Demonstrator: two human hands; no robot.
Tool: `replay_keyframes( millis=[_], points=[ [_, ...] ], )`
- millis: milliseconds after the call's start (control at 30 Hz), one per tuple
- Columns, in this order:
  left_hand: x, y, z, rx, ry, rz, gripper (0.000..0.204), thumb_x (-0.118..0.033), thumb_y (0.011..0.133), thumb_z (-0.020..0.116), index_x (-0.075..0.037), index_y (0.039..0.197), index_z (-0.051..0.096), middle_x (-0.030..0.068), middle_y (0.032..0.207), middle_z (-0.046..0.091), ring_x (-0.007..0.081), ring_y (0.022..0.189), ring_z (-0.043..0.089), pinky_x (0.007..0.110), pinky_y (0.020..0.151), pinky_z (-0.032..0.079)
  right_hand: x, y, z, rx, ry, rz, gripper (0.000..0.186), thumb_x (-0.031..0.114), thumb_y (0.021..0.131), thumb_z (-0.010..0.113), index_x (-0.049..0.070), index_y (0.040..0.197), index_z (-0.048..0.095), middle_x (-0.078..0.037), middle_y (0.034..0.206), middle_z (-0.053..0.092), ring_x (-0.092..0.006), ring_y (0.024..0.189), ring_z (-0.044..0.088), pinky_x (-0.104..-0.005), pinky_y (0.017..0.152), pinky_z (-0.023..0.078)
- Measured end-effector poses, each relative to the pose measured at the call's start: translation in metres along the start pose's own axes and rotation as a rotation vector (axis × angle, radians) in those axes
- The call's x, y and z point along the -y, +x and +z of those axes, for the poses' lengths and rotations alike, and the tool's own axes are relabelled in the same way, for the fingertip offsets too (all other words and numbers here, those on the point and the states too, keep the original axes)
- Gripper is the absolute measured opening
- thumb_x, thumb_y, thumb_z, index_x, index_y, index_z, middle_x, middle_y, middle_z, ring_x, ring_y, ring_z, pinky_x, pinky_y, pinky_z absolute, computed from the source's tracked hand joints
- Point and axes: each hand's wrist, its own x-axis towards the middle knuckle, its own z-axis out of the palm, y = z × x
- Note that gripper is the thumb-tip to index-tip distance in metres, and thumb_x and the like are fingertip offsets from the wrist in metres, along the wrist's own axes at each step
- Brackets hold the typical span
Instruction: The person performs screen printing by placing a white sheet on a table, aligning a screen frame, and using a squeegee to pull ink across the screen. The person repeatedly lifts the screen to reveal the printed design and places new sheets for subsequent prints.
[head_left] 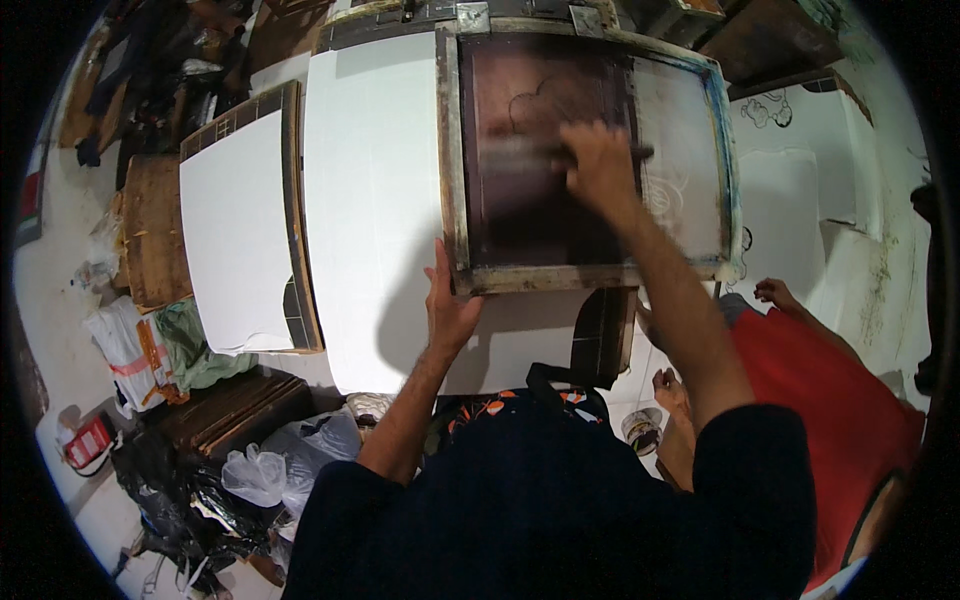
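A wooden screen-printing frame (pixel 590 275) lies over white sheet material on the table. Dark ink covers the left part of its mesh, and paler mesh with a faint drawn line figure shows at the right. My right hand (pixel 600 165) is closed around a squeegee (pixel 525 155), held crosswise over the inked area and smeared by motion. At the frame's near left corner, my left hand (pixel 452 315) rests against the wood with its fingers stretched out and apart. The white sheet (pixel 370 200) extends left from under the frame.
To the left stands a board with a white sheet (pixel 240 230). Plastic bags (pixel 290 455) and stacked brown boards (pixel 235 410) lie near left. Close on my right is a person in red (pixel 815 400). Printed white sheets (pixel 785 200) lie beyond the frame's right side.
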Motion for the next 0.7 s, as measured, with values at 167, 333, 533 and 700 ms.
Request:
replay_keyframes(
  millis=[167,333,533,700],
  points=[
    [-0.003,0.0,-0.003,0.005,0.096,0.028,0.116,-0.004,0.079,0.083,-0.007,0.167,0.007,0.0311,0.152,0.048,0.0382,0.138,0.054,0.05,0.124,0.031,-0.075,0.17,0.031,0.047,-0.122,0.044,0.048,0.032,0.086,0.081,0.022,0.13,0.065,-0.006,0.124,0.071,-0.029,0.122,0.062,-0.0553,0.105,0.043],
    [0.0,-0.001,-0.001,-0.02,0.032,0.015,0.113,0.001,0.078,0.08,-0.005,0.166,0.009,0.0279,0.152,0.05,0.0391,0.138,0.054,0.058,0.125,0.02,-0.067,0.161,0.036,-0.163,-0.178,0.049,0.043,0.034,0.083,0.082,0.018,0.119,0.066,-0.005,0.109,0.072,-0.0303,0.107,0.066,-0.0496,0.092,0.048],
    [0.004,-0.001,-0.002,-0.011,0.053,0.09,0.112,0.002,0.078,0.082,-0.005,0.166,0.012,0.0266,0.153,0.049,0.0355,0.136,0.056,0.049,0.115,0.038,0.034,-0.052,-0.01,0.068,-0.057,0.105,0.049,0.012,0.068,0.085,0.014,0.113,0.065,-0.007,0.109,0.065,-0.0316,0.108,0.06,-0.0487,0.094,0.044],
    [-0.037,0.009,-0.016,0.004,-0.157,0.007,0.103,0.008,0.076,0.077,0.001,0.163,0.023,0.0247,0.159,0.043,0.0347,0.143,0.049,0.04,0.115,0.046,0.102,-0.157,-0.06,0.016,-0.011,0.118,0.055,0.017,0.069,0.087,0.015,0.12,0.068,-0.006,0.113,0.068,-0.0283,0.116,0.06,-0.0505,0.104,0.039]
  ],
)
